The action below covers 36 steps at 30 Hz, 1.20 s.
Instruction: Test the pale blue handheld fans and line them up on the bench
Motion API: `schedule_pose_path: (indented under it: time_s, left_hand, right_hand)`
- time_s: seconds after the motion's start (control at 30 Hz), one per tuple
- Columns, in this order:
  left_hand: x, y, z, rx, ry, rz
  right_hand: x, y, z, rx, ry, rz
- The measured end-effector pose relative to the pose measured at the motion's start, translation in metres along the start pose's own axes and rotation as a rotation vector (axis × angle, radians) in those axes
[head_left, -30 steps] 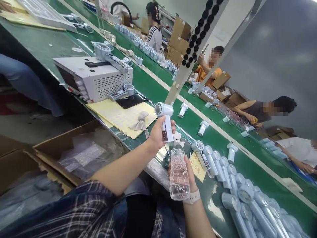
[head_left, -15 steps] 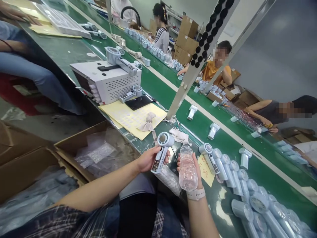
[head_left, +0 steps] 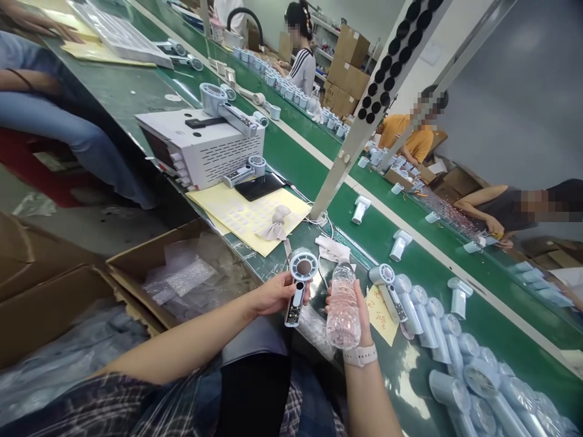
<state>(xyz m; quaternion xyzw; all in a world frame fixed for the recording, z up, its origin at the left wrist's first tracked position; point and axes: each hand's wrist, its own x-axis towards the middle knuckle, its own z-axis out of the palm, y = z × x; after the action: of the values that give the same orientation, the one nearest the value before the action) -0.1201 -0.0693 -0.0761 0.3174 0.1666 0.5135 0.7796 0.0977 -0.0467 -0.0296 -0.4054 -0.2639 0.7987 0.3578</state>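
Observation:
My left hand [head_left: 274, 294] is closed around a light-blue handheld fan [head_left: 303, 267], its round head up and its handle showing exposed circuitry near the lower end. Beside it, my right hand [head_left: 362, 312] grips a clear plastic bottle [head_left: 343, 309] holding some liquid; the bottle stands roughly upright, its dark top toward the table. Fan and bottle are apart, a short gap between them. Right of the bottle another fan [head_left: 382, 275] lies on a yellow note [head_left: 381, 315] with red writing. A pale cloth [head_left: 332, 249] lies just beyond the bottle.
Many blue fans [head_left: 483, 376] lie in rows at the right. A green conveyor belt [head_left: 337, 200] runs past a metal post [head_left: 350, 145]. A white boxy device [head_left: 204, 149], a phone [head_left: 259, 187] and yellow sticker sheets [head_left: 214, 209] are at left. Below is an open carton [head_left: 136, 258]. Other people sit around.
My left hand has turned the fan so its round front and handle face me more squarely. The bottle stays in my right hand, tilted slightly differently. The whole view has shifted a little.

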Motion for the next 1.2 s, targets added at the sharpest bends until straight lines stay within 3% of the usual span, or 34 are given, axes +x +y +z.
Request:
schedule_pose_path:
  time_s: [0.07, 0.17, 0.3, 0.4, 0.57, 0.8, 0.93, 1.03, 1.1, 1.2]
  left_hand:
    - [0.002, 0.001, 0.0, -0.051, -0.013, 0.006]
    - [0.004, 0.0, -0.004, -0.147, -0.119, 0.027]
    - [0.002, -0.004, -0.014, -0.179, -0.316, 0.044]
    - [0.001, -0.006, -0.018, -0.144, -0.341, 0.021]
    - [0.001, -0.008, -0.02, -0.058, -0.249, 0.003]
    - [-0.002, -0.006, -0.013, -0.067, -0.19, 0.002]
    - [-0.005, 0.0, -0.009, -0.028, -0.125, -0.059]
    - [-0.007, 0.003, -0.011, 0.024, -0.133, -0.086]
    - [-0.007, 0.003, -0.015, 0.044, -0.198, -0.087]
    - [-0.004, -0.003, -0.021, 0.07, -0.336, -0.057]
  right_hand:
    - [-0.002, -0.009, 0.003, -0.095, 0.048, -0.011]
    - [0.013, -0.03, 0.019, -0.309, 0.147, -0.236]
    - [0.067, -0.068, 0.055, -0.494, 0.233, -0.58]
    - [0.113, -0.083, 0.086, -0.602, 0.252, -0.727]
    - [0.153, -0.067, 0.114, -0.782, 0.29, -0.798]
    - [0.157, -0.06, 0.107, -1.021, 0.264, -0.758]
    - [0.139, -0.074, 0.093, -1.184, 0.194, -0.721]
    - [0.099, -0.113, 0.056, -1.302, 0.228, -0.669]
    - [0.059, -0.159, 0.015, -1.359, 0.364, -0.624]
    - [-0.009, -0.236, -0.059, -1.374, 0.75, -0.575]
